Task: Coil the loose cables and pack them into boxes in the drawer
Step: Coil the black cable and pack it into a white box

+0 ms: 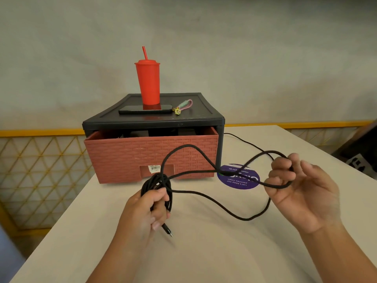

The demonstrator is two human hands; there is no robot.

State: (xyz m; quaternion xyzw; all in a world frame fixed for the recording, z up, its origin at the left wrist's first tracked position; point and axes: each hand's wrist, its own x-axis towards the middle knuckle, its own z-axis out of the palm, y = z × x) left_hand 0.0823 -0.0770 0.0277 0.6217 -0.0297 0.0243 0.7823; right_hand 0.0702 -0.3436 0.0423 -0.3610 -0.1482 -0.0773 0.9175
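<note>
Head view. Nearest me, the left hand [146,209] had its fingers clenched round a bundle of coils of the black cable [157,180]. The plug [167,231] stuck out below the fist, above the tabletop [204,252]. The right hand [302,188] pinched a loose loop of the same cable between thumb and forefinger. Slack ran between the two hands and off to the right side of the black cabinet [153,121]. Its brick-red drawer [130,156] stood partly open; I could not make out the contents.
</note>
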